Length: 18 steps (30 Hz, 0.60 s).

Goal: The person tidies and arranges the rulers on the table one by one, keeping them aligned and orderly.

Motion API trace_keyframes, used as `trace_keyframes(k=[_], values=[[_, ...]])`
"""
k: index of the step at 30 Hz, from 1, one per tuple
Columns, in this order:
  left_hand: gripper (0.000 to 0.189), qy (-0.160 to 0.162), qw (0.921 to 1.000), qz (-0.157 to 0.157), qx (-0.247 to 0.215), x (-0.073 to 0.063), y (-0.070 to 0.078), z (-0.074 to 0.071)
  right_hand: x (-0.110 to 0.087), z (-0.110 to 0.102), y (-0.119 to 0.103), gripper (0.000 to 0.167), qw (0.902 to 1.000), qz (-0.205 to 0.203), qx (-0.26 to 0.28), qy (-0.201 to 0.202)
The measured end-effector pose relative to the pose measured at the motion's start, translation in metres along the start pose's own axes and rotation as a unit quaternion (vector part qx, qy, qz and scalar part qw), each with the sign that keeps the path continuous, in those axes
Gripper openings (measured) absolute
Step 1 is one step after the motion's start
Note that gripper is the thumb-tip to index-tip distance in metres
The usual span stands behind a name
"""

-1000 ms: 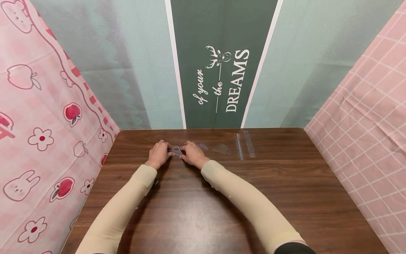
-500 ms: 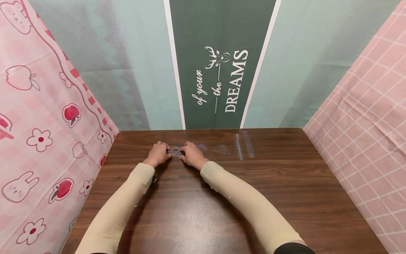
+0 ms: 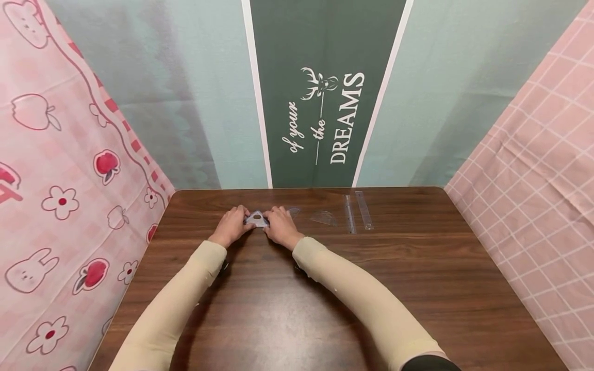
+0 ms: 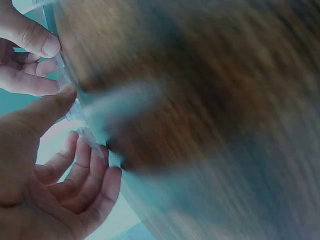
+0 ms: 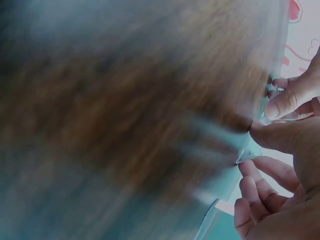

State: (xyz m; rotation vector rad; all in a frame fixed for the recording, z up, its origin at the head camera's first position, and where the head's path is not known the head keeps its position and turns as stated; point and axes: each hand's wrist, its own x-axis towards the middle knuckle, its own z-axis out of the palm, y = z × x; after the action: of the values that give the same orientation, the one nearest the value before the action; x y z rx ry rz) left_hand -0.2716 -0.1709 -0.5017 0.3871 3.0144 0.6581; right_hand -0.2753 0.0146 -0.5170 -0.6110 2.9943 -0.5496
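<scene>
A clear triangular set square [image 3: 260, 224] with a hole in its middle lies between both hands near the far table edge. My left hand [image 3: 232, 225] pinches its left corner between thumb and fingers. At the opposite corner, my right hand [image 3: 282, 226] pinches it likewise. In the left wrist view, the see-through plastic [image 4: 75, 111] shows edge-on between the fingertips. Just right of the right hand, a clear protractor [image 3: 294, 211] is partly covered by that hand.
To the right along the wooden table [image 3: 297, 299] lie another clear protractor [image 3: 325, 218] and two clear rulers, one ruler [image 3: 350, 214] beside the other ruler [image 3: 364, 210]. Printed curtains stand at the back and both sides, including a green one [image 3: 325, 41].
The set square looks brighter and its central hole now shows plainly, as if its tilt has altered. Both hands stay in nearly the same place, still gripping it; the right covers more of the nearby protractor.
</scene>
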Motion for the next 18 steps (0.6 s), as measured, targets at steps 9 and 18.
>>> trace_keyframes(k=[9,18], values=[[0.035,0.026,0.9993,0.013,-0.023,-0.007,0.000,0.001,-0.001,0.003,0.000,0.039,0.9987,0.018,0.047,0.013],[0.034,0.037,0.9979,0.029,-0.044,-0.012,0.001,-0.005,-0.007,-0.005,0.003,0.036,0.9968,-0.012,0.076,0.023]])
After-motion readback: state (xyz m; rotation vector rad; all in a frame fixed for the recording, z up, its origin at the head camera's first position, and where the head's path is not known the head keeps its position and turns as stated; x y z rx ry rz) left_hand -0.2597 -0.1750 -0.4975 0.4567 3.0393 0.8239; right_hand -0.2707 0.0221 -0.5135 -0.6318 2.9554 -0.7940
